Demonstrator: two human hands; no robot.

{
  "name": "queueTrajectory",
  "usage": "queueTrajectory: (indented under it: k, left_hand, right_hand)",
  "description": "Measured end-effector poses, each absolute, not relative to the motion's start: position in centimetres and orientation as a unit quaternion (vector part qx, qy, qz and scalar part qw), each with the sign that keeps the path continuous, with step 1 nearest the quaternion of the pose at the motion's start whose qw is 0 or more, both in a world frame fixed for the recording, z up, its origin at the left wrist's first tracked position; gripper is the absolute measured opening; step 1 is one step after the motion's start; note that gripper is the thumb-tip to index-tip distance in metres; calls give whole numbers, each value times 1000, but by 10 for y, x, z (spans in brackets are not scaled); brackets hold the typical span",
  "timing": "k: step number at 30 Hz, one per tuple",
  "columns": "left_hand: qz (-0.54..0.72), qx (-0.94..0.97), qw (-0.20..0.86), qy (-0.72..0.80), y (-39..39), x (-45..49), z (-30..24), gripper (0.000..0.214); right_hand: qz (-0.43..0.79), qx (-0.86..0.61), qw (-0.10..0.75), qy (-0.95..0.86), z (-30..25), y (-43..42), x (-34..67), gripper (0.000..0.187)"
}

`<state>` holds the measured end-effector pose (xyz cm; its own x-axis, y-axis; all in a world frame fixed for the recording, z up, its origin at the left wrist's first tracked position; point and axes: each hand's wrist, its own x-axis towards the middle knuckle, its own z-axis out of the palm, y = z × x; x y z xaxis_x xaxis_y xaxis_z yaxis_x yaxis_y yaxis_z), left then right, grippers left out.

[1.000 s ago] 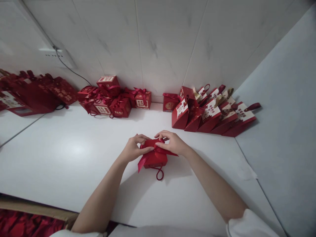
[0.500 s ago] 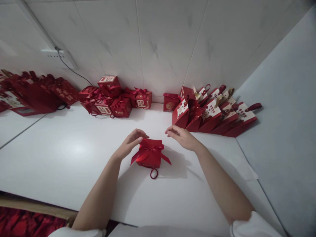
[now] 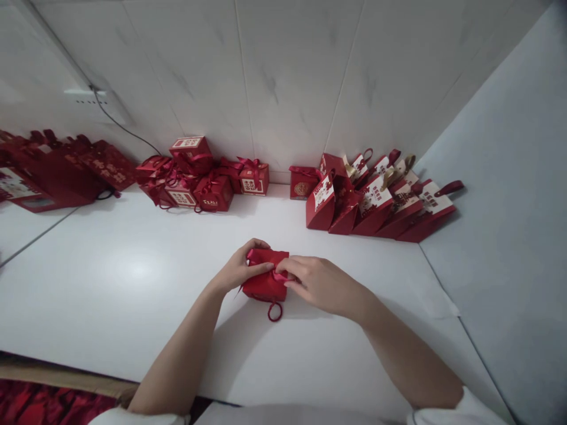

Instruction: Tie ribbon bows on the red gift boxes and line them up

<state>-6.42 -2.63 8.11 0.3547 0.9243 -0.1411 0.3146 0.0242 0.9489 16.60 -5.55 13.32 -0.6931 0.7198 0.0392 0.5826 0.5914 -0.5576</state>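
A small red gift box (image 3: 264,288) sits on the white table in front of me, with a cord loop (image 3: 275,311) hanging from its near side. My left hand (image 3: 244,265) wraps round the box's left side, its thumb pressing on the top near the knot. With the fingers of my right hand (image 3: 310,280) I pinch the red ribbon (image 3: 280,275) at the right of the bow. Much of the bow is hidden under my fingers.
Several red gift boxes (image 3: 215,193) are stacked by the wall, left of centre. Triangular red boxes (image 3: 376,203) stand in rows at the back right. Red bags (image 3: 71,171) lean at the far left. An open carton of red items (image 3: 48,404) is at the lower left.
My right hand has come left and down from beside the box onto the ribbon and closed on it. My left thumb has moved onto the top of the box.
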Motion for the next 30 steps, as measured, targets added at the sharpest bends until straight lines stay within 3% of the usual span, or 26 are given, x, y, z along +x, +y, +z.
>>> queueTrajectory:
  k: [12,19,22,25,28,30]
  left_hand:
    - [259,608,562,498,-25,-64,83,42]
    - [262,591,557,522,-26,-62,81,45]
    - [269,590,558,518,-26,-62,80,44]
    - [268,594,558,514,-25,-62,80,43]
    - [267,597,557,512,-25,-63,80,42]
    - [266,597,560,509,-24,-63,80,42]
  right_hand:
    - [353,-296,84,-883,126,-52,173,21]
    - [370,-288,-8,-883,121,-47,184,20]
    - [424,-287,6,-859,134,-47,190,18]
    - [524,-288,40,-801,137,-39,193,35]
    - [609,-256,15,-751,121,-23,190,60]
    - [642,-239,-7,-729,106,-12,187,67]
